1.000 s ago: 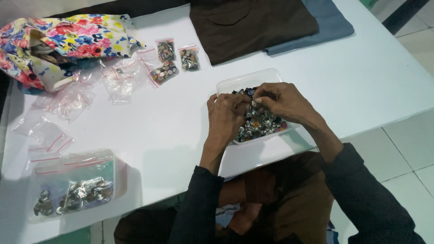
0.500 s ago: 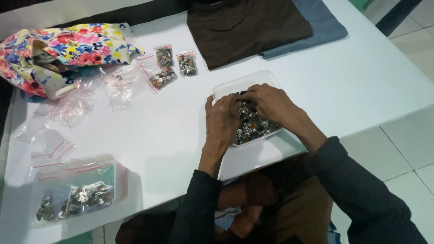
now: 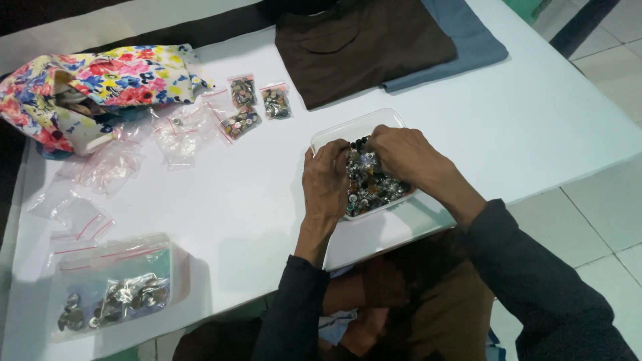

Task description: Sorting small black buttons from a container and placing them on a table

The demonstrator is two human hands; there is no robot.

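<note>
Both hands are over a clear plastic tray (image 3: 348, 132) full of small mixed buttons (image 3: 374, 190) at the table's near edge. My left hand (image 3: 326, 182) curls over the tray's left side, fingers bent into the buttons. My right hand (image 3: 401, 155) reaches in from the right, fingertips pinched together among the buttons in the middle. Whether either hand holds a single button is hidden by the fingers.
Three small filled zip bags (image 3: 253, 107) lie beyond the tray, with empty zip bags (image 3: 114, 160) to their left. A floral fabric bag (image 3: 93, 83) sits far left. A large zip bag of metal buttons (image 3: 114, 294) lies near left. Brown cloth (image 3: 361, 43) and blue cloth (image 3: 475, 40) lie far right.
The hands stay in the tray, with the fingers shifting slightly among the buttons. The view has drifted a little.
</note>
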